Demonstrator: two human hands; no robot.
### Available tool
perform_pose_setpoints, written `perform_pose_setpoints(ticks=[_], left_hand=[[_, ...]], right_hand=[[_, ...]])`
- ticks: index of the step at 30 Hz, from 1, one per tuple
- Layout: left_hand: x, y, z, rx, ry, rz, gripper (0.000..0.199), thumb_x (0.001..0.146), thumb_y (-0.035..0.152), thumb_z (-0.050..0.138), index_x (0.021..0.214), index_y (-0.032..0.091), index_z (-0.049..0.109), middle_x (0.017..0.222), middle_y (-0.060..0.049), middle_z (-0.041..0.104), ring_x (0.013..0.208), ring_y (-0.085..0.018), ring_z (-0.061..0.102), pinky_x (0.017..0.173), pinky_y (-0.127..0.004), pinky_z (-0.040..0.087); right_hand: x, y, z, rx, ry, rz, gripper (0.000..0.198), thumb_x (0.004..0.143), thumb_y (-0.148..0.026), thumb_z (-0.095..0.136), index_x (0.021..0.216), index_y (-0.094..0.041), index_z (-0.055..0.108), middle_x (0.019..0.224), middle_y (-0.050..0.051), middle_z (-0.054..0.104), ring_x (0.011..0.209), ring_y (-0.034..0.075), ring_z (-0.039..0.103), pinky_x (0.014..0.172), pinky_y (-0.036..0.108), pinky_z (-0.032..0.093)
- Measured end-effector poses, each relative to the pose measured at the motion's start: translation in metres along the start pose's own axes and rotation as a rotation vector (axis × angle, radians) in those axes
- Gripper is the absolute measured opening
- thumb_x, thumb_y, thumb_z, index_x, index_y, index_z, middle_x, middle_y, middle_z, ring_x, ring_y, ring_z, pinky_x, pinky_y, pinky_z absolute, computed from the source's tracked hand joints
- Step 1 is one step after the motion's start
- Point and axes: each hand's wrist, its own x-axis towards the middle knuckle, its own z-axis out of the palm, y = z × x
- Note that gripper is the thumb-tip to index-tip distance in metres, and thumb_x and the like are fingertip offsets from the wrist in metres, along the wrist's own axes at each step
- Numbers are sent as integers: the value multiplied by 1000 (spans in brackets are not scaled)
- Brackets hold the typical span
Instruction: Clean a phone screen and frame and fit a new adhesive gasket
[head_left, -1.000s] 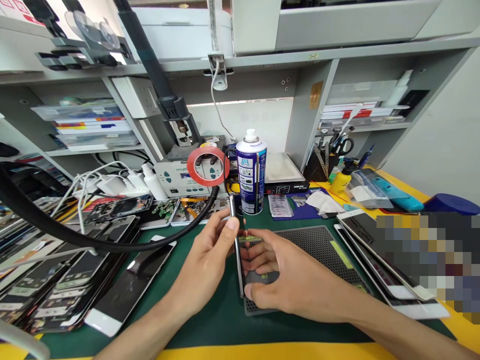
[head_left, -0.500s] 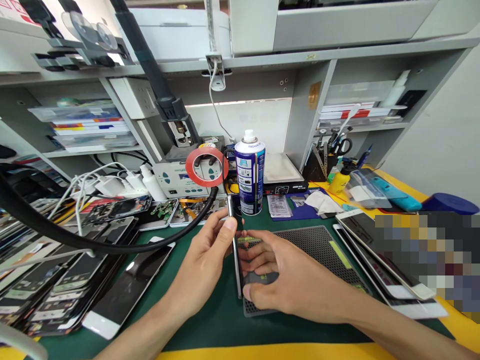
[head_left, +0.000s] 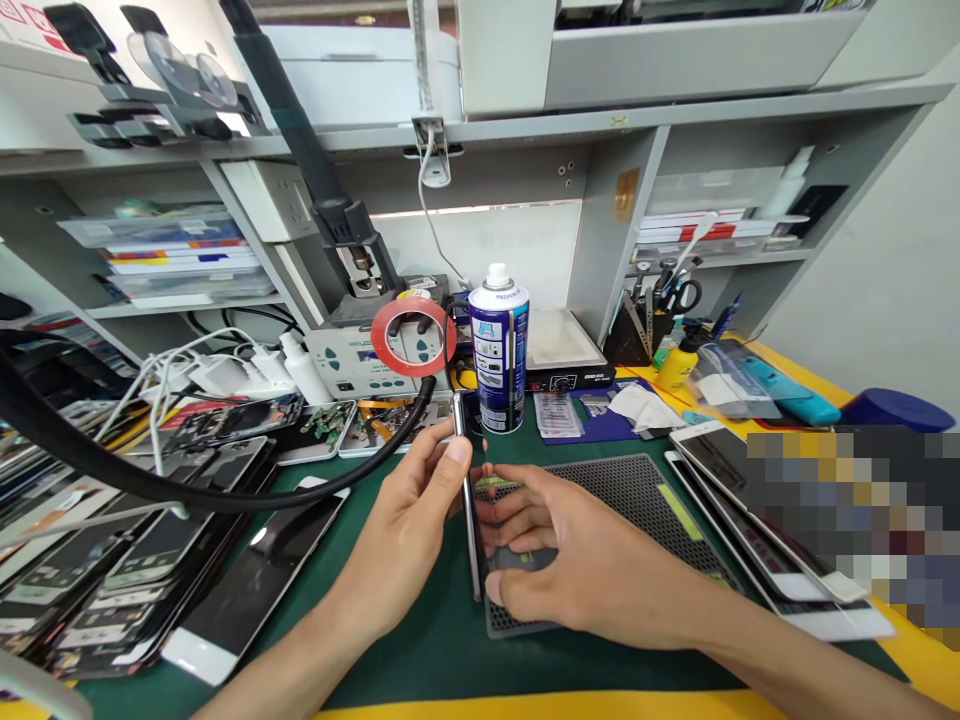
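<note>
A smartphone [head_left: 472, 545] stands tilted up on its long side, seen almost edge-on, with its dark glossy face turned right. My left hand [head_left: 409, 525] grips it, thumb on the near edge and fingers behind the upper part. To the right, my right hand [head_left: 592, 560] is open and curved, thumb apart from the fingers, close to the glossy face. Reflections of the fingers show in that face. Whether the right fingertips touch it, I cannot tell. Beneath the right hand lies a black perforated mat [head_left: 607, 490] on the green work mat [head_left: 405, 660].
Behind the phone stands a blue spray can [head_left: 499, 350], beside a red tape roll [head_left: 382, 335]. A black hose [head_left: 247, 497] arcs across the left side, over stacked phone screens [head_left: 150, 570]. White-framed phone screens [head_left: 757, 510] lie at right. A loose screen [head_left: 262, 580] rests left of my hands.
The view has shifted very slightly. Both hands and the phone keep nearly the same pose.
</note>
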Motion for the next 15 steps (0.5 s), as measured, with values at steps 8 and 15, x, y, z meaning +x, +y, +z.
perform_pose_setpoints(ticks=[8, 15], left_hand=[[-1, 1, -1, -5, 5, -19, 49, 93, 60, 58, 133, 32, 56, 108, -2, 64, 103, -20, 57, 86, -31, 46], [0, 1, -1, 19, 19, -10, 49, 93, 60, 58, 134, 34, 56, 104, -2, 63, 98, -19, 57, 84, -29, 45]], right_hand=[[-1, 0, -1, 0, 3, -4, 70, 75, -25, 78, 139, -21, 50, 114, 7, 69, 98, 20, 68, 83, 32, 56], [-2, -3, -3, -4, 10, 15, 74, 74, -23, 79, 142, -20, 49, 113, 8, 70, 97, 21, 69, 83, 34, 56]])
